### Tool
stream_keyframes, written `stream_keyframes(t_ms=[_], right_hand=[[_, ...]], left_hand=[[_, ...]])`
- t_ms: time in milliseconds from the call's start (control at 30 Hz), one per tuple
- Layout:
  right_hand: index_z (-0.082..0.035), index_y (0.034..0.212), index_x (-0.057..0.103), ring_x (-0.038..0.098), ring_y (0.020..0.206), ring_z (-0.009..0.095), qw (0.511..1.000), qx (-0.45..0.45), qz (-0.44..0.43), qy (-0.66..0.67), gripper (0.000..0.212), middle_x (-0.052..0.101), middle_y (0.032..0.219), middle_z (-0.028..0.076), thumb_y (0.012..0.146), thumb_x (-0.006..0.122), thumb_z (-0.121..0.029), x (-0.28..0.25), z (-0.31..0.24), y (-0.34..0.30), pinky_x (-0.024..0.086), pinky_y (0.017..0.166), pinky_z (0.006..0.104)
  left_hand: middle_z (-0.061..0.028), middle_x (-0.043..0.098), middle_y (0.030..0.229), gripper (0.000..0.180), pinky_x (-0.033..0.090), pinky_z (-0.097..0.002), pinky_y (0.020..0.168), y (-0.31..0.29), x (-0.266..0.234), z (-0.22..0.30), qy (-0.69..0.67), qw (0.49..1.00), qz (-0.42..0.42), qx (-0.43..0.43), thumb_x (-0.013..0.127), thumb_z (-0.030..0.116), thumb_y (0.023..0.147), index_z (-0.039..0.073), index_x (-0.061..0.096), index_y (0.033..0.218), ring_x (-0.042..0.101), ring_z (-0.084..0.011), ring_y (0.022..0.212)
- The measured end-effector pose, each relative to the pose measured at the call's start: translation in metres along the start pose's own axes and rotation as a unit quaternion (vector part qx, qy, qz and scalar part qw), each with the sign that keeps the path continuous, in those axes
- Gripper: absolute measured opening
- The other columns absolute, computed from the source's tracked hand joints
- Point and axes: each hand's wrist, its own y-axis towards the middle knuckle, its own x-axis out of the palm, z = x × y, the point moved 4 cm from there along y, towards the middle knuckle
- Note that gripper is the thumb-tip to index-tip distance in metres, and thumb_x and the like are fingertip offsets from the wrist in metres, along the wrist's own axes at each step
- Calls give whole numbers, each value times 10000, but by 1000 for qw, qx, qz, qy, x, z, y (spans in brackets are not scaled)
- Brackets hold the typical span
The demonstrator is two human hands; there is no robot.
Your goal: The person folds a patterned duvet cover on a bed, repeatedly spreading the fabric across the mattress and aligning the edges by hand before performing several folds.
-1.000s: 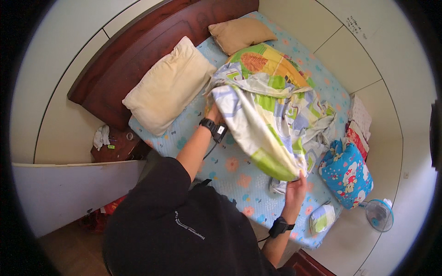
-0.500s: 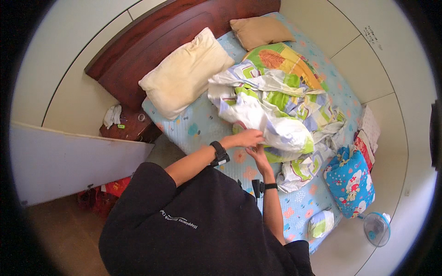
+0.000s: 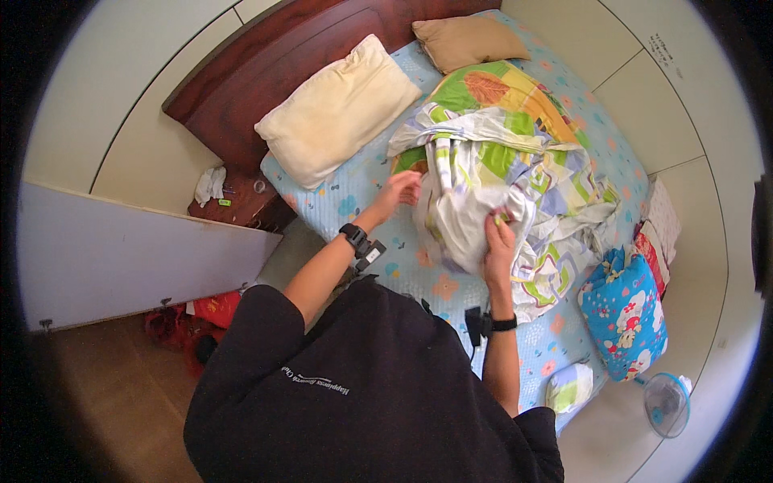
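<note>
A crumpled sheet [image 3: 491, 173] with green, yellow and orange patches lies bunched on a bed with a light blue patterned cover [image 3: 338, 201]. My left hand [image 3: 400, 191] reaches to the left edge of the bundle, fingers curled at the fabric. Over on the other side my right hand [image 3: 498, 241] grips a fold at the bundle's lower middle. Each wrist carries a dark band.
A cream pillow [image 3: 338, 109] and a tan pillow [image 3: 469, 40] lie by the dark wooden headboard [image 3: 266, 72]. A blue printed cushion [image 3: 624, 314] and a small folded cloth [image 3: 570, 388] sit at the bed's right end. A small fan [image 3: 666, 402] stands on the floor; a low bedside table [image 3: 237, 201] is at left.
The sheet, held up and spread a second ago, is now gathered down onto the bed. Both hands have moved in close to the bundle and the view has shifted.
</note>
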Motion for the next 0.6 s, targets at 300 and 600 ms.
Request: stream_keyframes(t_ms=[300, 600], right_hand=[[55, 895, 550, 521, 693, 100, 984, 178, 6, -12, 319, 578, 777, 38, 790, 481, -238, -86, -96, -128, 407, 601, 224], [36, 953, 508, 532, 778, 164, 947, 223, 229, 28, 303, 544, 916, 89, 776, 465, -206, -74, -110, -225, 420, 693, 274]], left_hand=[[-193, 211, 1215, 989, 278, -431, 898, 43, -110, -96, 277, 933, 224, -61, 676, 502, 568, 116, 79, 1256, 248, -304, 1137], [-121, 191, 1283, 870, 97, -616, 913, 103, 10, -138, 683, 723, -101, 33, 579, 602, 589, 154, 239, 1254, 148, -326, 1199]])
